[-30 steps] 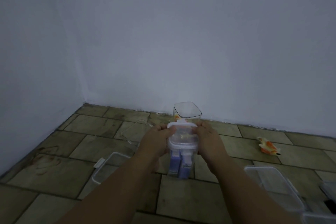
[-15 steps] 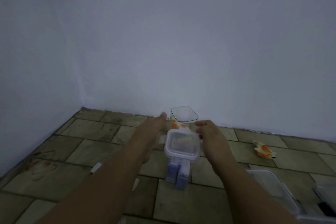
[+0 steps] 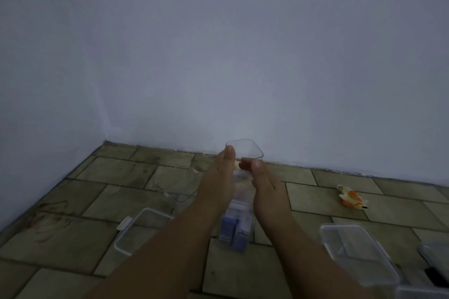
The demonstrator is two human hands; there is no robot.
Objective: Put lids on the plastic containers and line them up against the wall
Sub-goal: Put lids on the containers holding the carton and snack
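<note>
A tall clear container (image 3: 245, 150) without a lid stands on the tiled floor close to the wall (image 3: 243, 80). My left hand (image 3: 218, 177) lies with straight fingers against its left side. My right hand (image 3: 264, 184) has its fingertips at the container's near rim. Between my forearms stands a lidded clear container (image 3: 237, 223) with blue things inside, untouched. A loose clear lid (image 3: 175, 179) lies on the floor to the left.
An open shallow container (image 3: 143, 230) sits at the lower left and another open container (image 3: 354, 252) at the lower right, with a further clear box (image 3: 437, 257) at the right edge. An orange wrapper (image 3: 352, 199) lies on the tiles to the right.
Both hands have let go of the lidded container, which stays on the floor, and have reached forward to the open tall container by the wall.
</note>
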